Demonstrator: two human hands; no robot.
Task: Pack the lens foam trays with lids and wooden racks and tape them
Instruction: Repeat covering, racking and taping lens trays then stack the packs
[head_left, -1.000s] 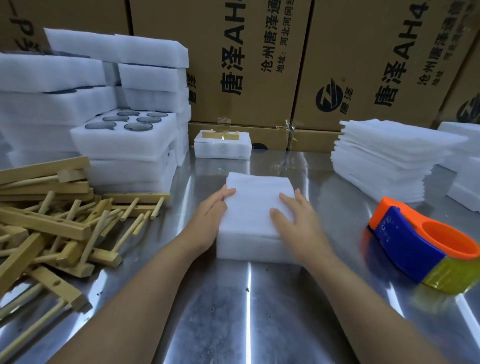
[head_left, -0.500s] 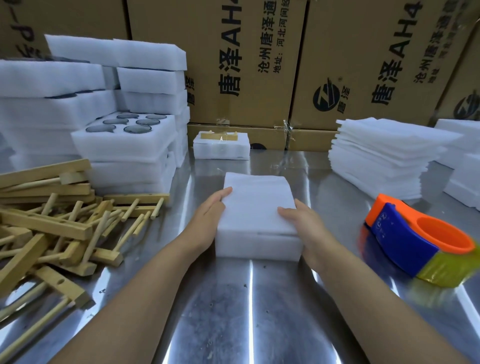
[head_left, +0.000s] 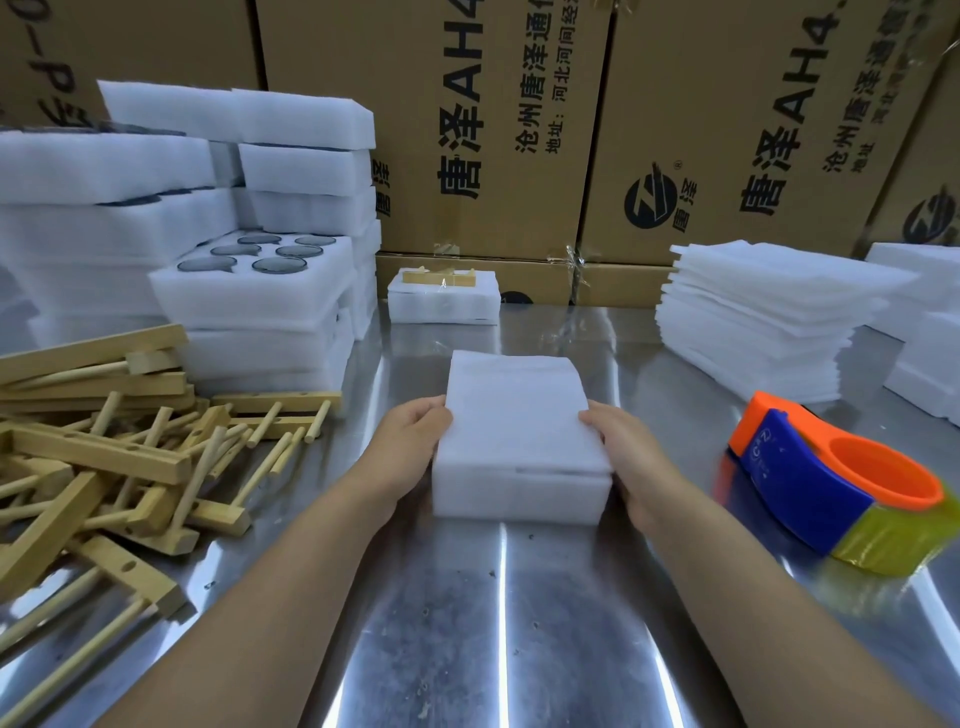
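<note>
White foam on steel: gripping lidded foam tray (head_left: 519, 436) at bench (head_left: 509, 623) centre w/ left hand (head_left: 410, 441) and right hand (head_left: 626, 457), fingers (head_left: 592, 415) curling round its L/R sides; lying btw. wooden racks (head_left: 104, 452) (L) and tape dispenser (head_left: 810, 483) (R).

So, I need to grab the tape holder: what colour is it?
The tape holder is orange and blue; head view.

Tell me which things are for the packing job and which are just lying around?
For the job: white lidded foam tray, gripped by left hand and right hand; pile of wooden racks; orange and blue tape dispenser; stack of thin white foam lids; white foam trays holding round lenses.
Just lying about: brown printed cardboard boxes; small finished taped foam pack.
</note>
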